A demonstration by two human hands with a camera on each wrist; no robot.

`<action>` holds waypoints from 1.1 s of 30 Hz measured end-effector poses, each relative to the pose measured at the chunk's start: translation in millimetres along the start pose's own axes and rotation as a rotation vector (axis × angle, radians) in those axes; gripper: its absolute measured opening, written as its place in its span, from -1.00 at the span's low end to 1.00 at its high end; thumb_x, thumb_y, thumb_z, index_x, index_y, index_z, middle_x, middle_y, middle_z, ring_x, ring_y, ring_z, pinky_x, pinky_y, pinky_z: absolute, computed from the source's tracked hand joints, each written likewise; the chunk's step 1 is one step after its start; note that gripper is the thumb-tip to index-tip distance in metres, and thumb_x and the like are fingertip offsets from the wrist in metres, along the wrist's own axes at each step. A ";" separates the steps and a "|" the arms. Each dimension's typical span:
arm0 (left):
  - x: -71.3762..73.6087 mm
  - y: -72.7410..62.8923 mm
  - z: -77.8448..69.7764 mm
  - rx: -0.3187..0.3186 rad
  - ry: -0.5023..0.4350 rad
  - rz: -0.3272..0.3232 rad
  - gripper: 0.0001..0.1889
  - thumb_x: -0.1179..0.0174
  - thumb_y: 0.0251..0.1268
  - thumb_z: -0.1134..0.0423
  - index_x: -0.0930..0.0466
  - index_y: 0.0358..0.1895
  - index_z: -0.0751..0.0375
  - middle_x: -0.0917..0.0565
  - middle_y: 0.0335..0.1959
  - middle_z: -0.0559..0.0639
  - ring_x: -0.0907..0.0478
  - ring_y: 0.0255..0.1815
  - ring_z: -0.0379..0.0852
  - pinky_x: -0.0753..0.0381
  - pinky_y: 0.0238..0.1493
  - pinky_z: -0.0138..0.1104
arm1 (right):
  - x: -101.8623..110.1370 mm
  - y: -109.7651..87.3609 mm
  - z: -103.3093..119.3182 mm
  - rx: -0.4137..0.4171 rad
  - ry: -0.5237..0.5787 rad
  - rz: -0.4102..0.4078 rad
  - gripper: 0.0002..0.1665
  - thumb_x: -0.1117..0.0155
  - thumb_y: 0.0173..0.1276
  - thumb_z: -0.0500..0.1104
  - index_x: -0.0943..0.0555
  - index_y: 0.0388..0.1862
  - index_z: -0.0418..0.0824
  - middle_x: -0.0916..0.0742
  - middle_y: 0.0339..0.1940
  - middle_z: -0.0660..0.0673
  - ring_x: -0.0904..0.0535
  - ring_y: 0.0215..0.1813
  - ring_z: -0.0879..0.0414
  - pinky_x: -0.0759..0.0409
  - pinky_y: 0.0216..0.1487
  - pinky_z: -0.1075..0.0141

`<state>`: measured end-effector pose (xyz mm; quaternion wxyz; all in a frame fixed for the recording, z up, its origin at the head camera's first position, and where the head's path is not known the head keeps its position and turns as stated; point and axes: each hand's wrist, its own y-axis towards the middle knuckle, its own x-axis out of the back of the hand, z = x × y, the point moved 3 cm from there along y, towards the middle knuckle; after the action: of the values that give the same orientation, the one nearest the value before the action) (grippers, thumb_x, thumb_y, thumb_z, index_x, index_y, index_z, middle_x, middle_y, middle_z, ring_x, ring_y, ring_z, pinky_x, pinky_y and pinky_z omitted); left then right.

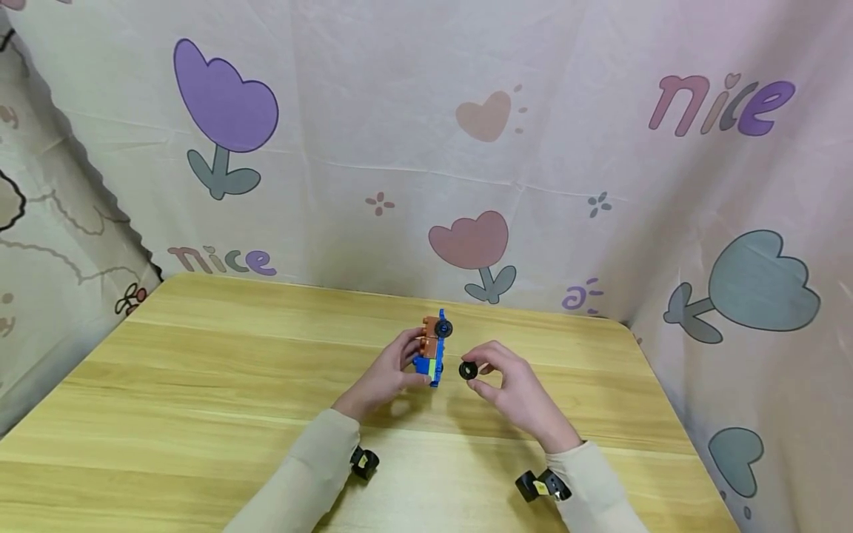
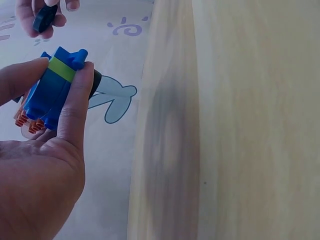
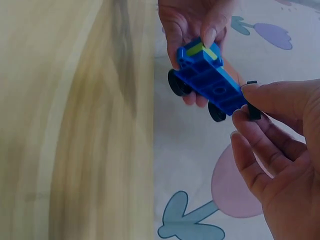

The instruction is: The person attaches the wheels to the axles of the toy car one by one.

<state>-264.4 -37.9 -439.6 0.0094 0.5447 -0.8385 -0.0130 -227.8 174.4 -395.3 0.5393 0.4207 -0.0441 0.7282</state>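
Observation:
My left hand [image 1: 381, 379] grips a toy car [image 1: 432, 348] built of blue, orange and lime-green blocks, holding it on end above the table. A black wheel [image 1: 444, 328] is fitted near its upper end. In the right wrist view the blue underside [image 3: 212, 82] faces the camera, and two black wheels [image 3: 217, 112] show along one side. Just right of the car, my right hand [image 1: 516, 389] pinches a loose black wheel [image 3: 254, 107] between thumb and fingers. A small gap separates this wheel from the car in the head view. In the left wrist view, fingers and palm cover part of the car.
A wooden table [image 1: 220, 385] extends beneath both hands. Behind it hangs a pale cloth [image 1: 373, 111] printed with flowers, hearts and lettering, with more cloth at both sides. Each wrist wears a small black camera [image 1: 364, 463].

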 end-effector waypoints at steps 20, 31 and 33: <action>-3.5 -1.1 1.3 -0.005 0.003 0.006 -0.13 -0.22 0.14 0.64 -0.02 0.52 0.28 -0.28 0.43 0.23 -0.13 0.47 0.19 -0.08 0.43 0.00 | -21.9 4.2 9.2 0.061 0.026 0.052 -0.60 -0.45 0.15 -0.43 -0.61 -0.03 -0.22 -0.62 -0.09 0.07 -0.57 -0.12 0.18 -0.60 -0.06 0.24; -5.5 -1.4 3.7 -0.005 0.007 0.013 -0.14 -0.23 0.15 0.63 -0.01 0.52 0.29 -0.28 0.43 0.26 -0.13 0.47 0.22 -0.09 0.42 0.03 | -29.3 5.5 8.8 0.051 0.019 0.051 -0.59 -0.45 0.18 -0.41 -0.58 0.00 -0.20 -0.59 -0.07 0.06 -0.57 -0.10 0.18 -0.61 -0.06 0.24; -5.3 -1.1 3.2 -0.008 0.012 0.013 -0.13 -0.23 0.15 0.63 -0.02 0.52 0.29 -0.28 0.43 0.25 -0.13 0.47 0.22 -0.10 0.41 0.02 | -29.6 6.4 7.8 0.050 0.012 0.049 -0.58 -0.45 0.18 -0.40 -0.58 0.00 -0.19 -0.58 -0.07 0.07 -0.57 -0.09 0.18 -0.61 -0.05 0.23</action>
<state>-261.3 -33.5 -442.9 0.0168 0.5393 -0.8418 -0.0130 -226.8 145.6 -407.3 0.5109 0.4285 -0.0329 0.7445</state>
